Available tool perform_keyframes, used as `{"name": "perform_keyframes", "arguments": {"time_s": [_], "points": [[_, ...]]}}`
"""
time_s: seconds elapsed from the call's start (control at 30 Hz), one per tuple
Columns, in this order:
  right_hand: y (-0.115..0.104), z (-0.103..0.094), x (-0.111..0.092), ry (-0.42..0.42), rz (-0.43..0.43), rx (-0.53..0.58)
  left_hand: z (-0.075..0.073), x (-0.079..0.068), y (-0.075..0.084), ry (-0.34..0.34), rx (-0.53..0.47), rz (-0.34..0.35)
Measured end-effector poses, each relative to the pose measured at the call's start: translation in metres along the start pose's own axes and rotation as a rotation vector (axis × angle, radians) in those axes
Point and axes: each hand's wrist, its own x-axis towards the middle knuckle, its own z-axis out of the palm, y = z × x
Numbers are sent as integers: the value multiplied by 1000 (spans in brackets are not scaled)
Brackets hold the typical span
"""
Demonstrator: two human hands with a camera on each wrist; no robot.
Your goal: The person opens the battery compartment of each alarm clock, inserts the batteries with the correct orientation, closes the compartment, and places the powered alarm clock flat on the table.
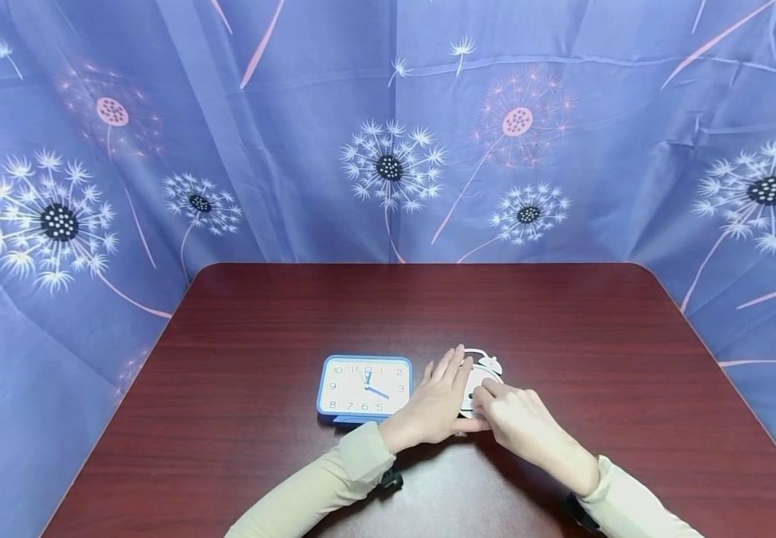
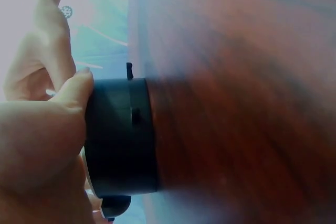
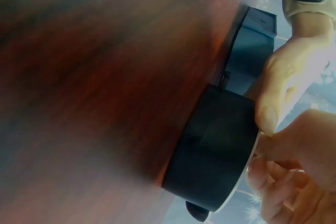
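Note:
A small white twin-bell alarm clock (image 1: 478, 376) lies on its back or front on the table, with one bell (image 1: 491, 365) and a handle showing at its far end. My left hand (image 1: 436, 407) rests along its left side, fingers straight, the thumb touching the near rim. My right hand (image 1: 519, 418) has curled fingers, and its thumb and forefinger pinch at the clock's upper surface; the exact part is hidden. Both wrist views show the clock's side wall (image 2: 118, 140) as dark. A blue rectangular alarm clock (image 1: 344, 396) lies face up, left of my left hand.
The dark red wooden table (image 1: 260, 321) has rounded far corners. Blue curtains (image 1: 280, 172) with a dandelion print hang behind it and along both sides.

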Motion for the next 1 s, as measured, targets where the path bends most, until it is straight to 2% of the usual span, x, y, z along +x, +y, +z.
{"name": "perform_keyframes", "arguments": {"time_s": [0.23, 0.6, 1.0], "points": [[-1, -1, 0, -9, -9, 0, -1, -1, 0, -4, 10, -5], [-1, -5, 3, -104, 20, -69, 4, 1, -1, 12, 21, 2], [-2, -5, 4, -98, 32, -33, 1, 1, 0, 0, -7, -4]]}}
